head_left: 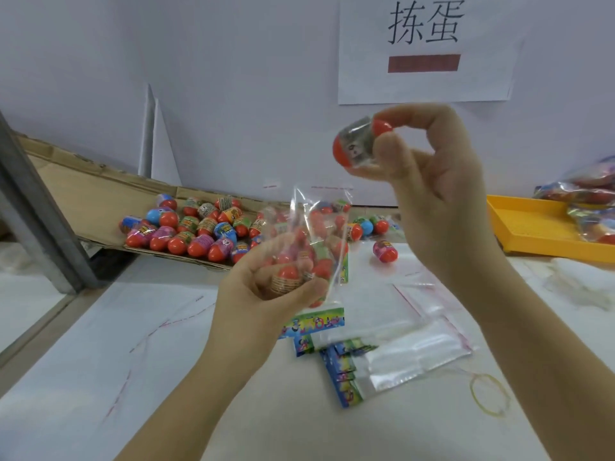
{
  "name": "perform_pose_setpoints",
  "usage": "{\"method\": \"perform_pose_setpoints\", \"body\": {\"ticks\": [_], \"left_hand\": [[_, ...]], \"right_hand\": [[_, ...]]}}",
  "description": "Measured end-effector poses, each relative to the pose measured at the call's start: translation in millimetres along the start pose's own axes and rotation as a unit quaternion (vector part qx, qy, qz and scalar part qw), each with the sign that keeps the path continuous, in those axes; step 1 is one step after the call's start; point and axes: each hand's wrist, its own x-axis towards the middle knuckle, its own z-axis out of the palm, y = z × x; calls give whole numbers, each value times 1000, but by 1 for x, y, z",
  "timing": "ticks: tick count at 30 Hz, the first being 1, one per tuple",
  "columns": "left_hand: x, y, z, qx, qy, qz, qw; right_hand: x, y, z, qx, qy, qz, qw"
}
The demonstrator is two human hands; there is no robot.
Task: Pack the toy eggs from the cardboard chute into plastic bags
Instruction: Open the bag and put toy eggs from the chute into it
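Fingers (386, 149) of the right hand (432, 201) pinch one toy egg (356, 141) above the part-filled plastic bag (316, 227) gripped by the left hand (263, 294); loading step, next needs lowering it into the mouth.

eggs (199, 232) in chute (96, 201) left, bags (580, 191) seemingly in tray (529, 226)

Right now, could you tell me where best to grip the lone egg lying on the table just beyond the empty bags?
Pinch the lone egg across its wrapped middle, coming from above. It lies on its side on the table, touching nothing else, with both flanks free.
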Motion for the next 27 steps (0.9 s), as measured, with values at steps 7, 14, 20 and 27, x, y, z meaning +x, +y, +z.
{"method": "perform_pose_setpoints", "body": {"ticks": [7, 14, 20, 27], "left_hand": [[-3, -2, 0, 47, -46, 62, 996], [-2, -2, 1, 37, -56, 76, 995], [-4, -2, 3, 38, -45, 56, 997], [-4, -1, 2, 80, -32, 60, 994]], "right_hand": [[-5, -2, 4, -195, -96, 36, 975], [-4, -1, 2, -228, -152, 76, 959], [-2, -5, -4, -263, -185, 99, 942], [-1, -8, -9, -230, -238, 122, 936]]}}
